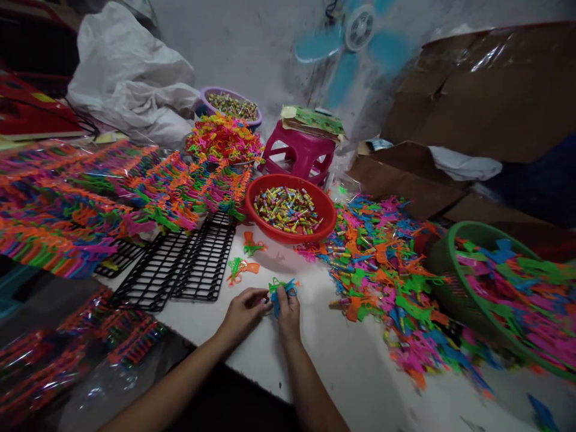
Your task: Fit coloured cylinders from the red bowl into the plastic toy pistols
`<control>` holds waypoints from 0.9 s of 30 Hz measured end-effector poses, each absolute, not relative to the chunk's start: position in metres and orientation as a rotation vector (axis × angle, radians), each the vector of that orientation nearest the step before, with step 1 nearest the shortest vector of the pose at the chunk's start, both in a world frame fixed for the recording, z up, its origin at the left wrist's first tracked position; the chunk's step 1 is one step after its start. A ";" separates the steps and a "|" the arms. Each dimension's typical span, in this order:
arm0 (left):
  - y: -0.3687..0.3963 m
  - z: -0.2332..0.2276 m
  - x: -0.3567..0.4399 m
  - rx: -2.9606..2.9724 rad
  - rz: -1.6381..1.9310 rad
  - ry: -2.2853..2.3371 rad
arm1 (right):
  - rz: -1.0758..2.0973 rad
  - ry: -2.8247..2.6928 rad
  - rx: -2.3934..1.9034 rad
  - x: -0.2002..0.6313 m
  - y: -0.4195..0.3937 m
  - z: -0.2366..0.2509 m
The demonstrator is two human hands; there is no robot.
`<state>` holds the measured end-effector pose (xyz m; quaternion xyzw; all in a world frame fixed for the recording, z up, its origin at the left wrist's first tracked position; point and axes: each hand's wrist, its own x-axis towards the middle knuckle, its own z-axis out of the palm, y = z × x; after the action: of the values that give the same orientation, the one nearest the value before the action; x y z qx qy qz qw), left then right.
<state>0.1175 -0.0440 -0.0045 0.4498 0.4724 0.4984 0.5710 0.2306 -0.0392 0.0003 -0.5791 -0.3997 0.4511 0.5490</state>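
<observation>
Two bare hands work at the near edge of a white table (351, 360), which carries everything else. Largest on it is the spread of bright plastic toy pieces: packed rows (81, 198) across the left, partly over black wire racks (189, 264), and a loose heap (382, 264) on the right that runs up against a tipped green basket (454, 282) full of the same pieces. Behind the heap stand brown cardboard boxes (486, 90), and a crumpled white sack (130, 78) lies at the far left. Between rows and heap sits a red bowl (290, 210) of small coloured tubes, with a pink stool (297, 153) and a purple bowl (229, 105) beyond it. Two small orange and green toys (243, 267) lie apart on the bare top in front of the red bowl. Smallest is the blue and green toy (281, 291), held just above the table near its front edge. The left hand (245, 312) pinches its left side with curled fingers, and the right hand (288, 312) grips it from below, fingertips closed on it.
</observation>
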 end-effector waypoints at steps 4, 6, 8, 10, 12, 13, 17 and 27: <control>-0.045 0.001 0.121 0.870 1.194 1.103 | 1.100 -0.936 -1.342 0.227 -0.039 -0.002; -0.045 -0.002 0.121 0.928 1.229 1.148 | 1.102 -0.934 -1.343 0.225 -0.038 -0.004; -0.046 -0.007 0.121 0.978 1.238 1.203 | 1.080 -0.943 -1.369 0.223 -0.037 -0.005; -0.047 -0.009 0.120 1.015 1.230 1.246 | 1.031 -0.969 -1.413 0.222 -0.037 -0.007; -0.047 -0.009 0.119 1.098 1.224 1.271 | 0.959 -1.008 -1.469 0.221 -0.038 -0.009; -0.048 -0.008 0.119 1.160 1.219 1.282 | 0.919 -1.025 -1.499 0.219 -0.038 -0.010; -0.049 -0.004 0.119 1.388 1.180 1.322 | 0.798 -1.050 -1.590 0.210 -0.037 -0.012; -0.050 -0.007 0.123 1.406 1.190 1.282 | -0.111 -0.852 -2.026 0.376 0.007 0.032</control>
<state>0.1234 -0.0496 -0.0070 0.5644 0.5148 0.4779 0.4336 0.3761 0.0073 0.0321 -0.8206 -0.3451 -0.0451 0.4534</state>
